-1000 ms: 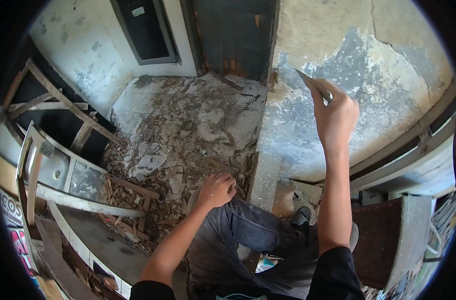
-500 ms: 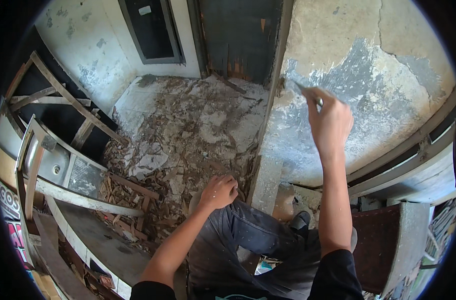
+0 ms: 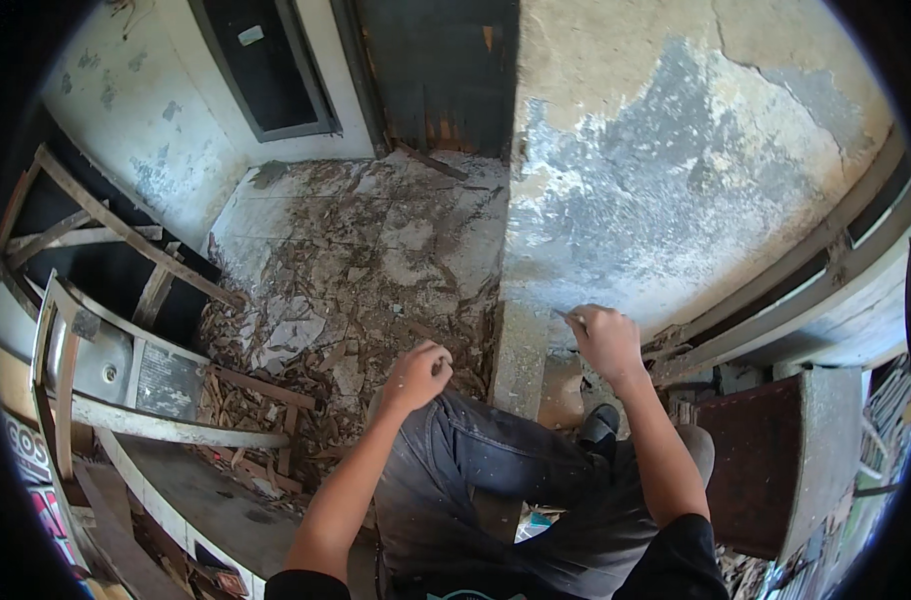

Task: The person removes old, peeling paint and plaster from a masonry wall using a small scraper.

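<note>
My right hand (image 3: 608, 343) is closed around a small metal scraper (image 3: 561, 313), most of it hidden by the fingers. Its thin tip points left, close to the lower end of the peeling wall (image 3: 646, 190). Grey patches and pale scratch marks cover that wall where the coating has come off. My left hand (image 3: 418, 378) is held above my left knee, its fingers curled in; whether anything is inside cannot be seen.
Broken wood and debris cover the tiled floor (image 3: 376, 250). A steel sink (image 3: 104, 350) stands among wooden frames at left. A dark door (image 3: 441, 75) is at the back. On my right sits a brown-sided cabinet (image 3: 751, 465). A narrow ledge (image 3: 523, 350) runs below the wall.
My right hand has dropped from the middle of the wall to its lower edge, taking the scraper along. My left hand has lifted slightly off the knee, and the view has shifted right.
</note>
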Motion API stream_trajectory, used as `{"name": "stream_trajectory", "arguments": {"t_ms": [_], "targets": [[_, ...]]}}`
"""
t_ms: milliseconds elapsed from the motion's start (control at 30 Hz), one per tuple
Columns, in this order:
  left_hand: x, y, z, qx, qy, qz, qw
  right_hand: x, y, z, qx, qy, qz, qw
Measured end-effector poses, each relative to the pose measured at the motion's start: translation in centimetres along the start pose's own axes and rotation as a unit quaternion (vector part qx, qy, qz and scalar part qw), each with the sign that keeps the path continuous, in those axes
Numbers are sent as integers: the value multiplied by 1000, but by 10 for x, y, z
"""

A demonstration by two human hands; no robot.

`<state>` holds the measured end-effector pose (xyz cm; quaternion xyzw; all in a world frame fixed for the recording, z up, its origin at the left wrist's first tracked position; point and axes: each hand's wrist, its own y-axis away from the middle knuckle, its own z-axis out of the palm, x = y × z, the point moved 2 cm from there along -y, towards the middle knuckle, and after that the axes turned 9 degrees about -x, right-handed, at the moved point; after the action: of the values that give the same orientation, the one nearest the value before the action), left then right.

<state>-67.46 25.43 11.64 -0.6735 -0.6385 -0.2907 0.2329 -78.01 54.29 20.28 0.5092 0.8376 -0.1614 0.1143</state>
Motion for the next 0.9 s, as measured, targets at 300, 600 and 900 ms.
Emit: {"name": "stream_trajectory", "arguments": {"t_ms": [300, 600, 900], "targets": [[-23, -3, -4, 176, 167, -49, 969, -1, 3, -22, -18, -3, -4, 1000], [94, -33, -39, -370, 189, 223, 882, 23, 5, -44, 42, -15, -31, 999], [129, -57, -169, 216, 123, 181, 951, 54, 24, -70, 84, -40, -28, 995]]}}
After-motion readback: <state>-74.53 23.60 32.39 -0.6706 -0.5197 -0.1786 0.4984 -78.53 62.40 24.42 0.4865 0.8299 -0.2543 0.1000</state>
